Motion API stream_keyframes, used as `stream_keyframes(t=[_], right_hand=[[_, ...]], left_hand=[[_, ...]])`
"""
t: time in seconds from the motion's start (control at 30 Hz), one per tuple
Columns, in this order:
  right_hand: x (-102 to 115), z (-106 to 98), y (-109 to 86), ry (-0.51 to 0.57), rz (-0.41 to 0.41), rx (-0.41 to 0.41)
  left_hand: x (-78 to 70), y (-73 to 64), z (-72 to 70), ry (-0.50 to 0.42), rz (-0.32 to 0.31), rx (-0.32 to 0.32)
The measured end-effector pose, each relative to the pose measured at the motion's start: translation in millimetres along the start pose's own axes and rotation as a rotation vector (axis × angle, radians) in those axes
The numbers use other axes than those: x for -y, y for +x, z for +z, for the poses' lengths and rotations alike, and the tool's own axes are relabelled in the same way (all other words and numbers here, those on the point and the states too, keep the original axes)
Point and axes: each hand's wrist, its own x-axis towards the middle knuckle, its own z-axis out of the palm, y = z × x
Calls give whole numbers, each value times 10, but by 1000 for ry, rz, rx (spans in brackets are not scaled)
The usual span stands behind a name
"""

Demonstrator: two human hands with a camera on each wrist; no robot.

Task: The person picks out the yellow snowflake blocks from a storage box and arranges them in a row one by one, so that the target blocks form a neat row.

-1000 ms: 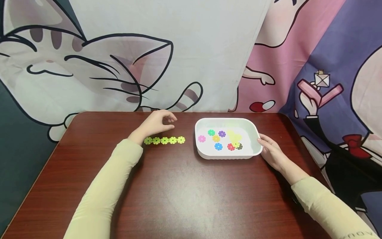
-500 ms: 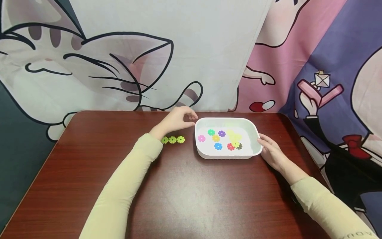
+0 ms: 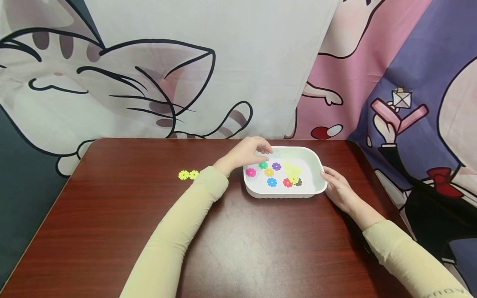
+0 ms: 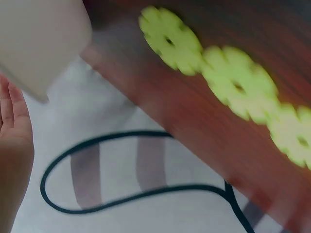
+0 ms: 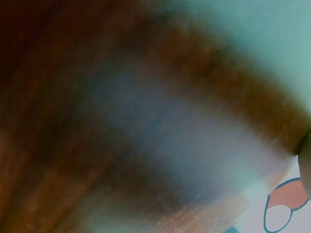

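My left hand [image 3: 249,152] hangs over the left part of a white plastic tray [image 3: 287,195], fingers loosely bent, thumb apart, nothing visible between them. Beneath and beside it in the tray lie flower-shaped plastic discs: a pink disc [image 3: 251,172], a green disc [image 3: 263,165], a purple disc [image 3: 276,166], a blue disc [image 3: 272,182] and others. A row of yellow-green flower discs [image 3: 189,175] is on the table, partly covered by my left sleeve; several joined discs [image 4: 238,86] show in the left wrist view. With my right hand [image 3: 340,190] I hold the tray's right rim.
The brown wooden table [image 3: 123,215] ends at a printed cartoon cloth [image 3: 242,62] along its back edge. Pale yellow discs [image 3: 292,169] and a red disc [image 3: 287,182] lie in the tray's right half. The right wrist view is mostly blurred.
My left hand has moved right, from above the yellow-green row to over the tray. The row's left discs are uncovered again, its right ones now hidden by the sleeve. My right hand stays put.
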Motion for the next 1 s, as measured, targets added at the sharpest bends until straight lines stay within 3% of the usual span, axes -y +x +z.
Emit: stream_keyframes(t=[0.37, 0.7, 0.87, 1.0], right_hand=[[-2, 13, 5, 14, 1, -7], [1, 7, 9, 18, 3, -1], [0, 7, 13, 21, 0, -2], [1, 6, 15, 23, -3, 0]], left_hand=[[-116, 239, 321, 11, 30, 71], [-232, 367, 540, 40, 42, 150], [-263, 420, 643, 113, 73, 151], [-288, 460, 719, 129, 57, 153]])
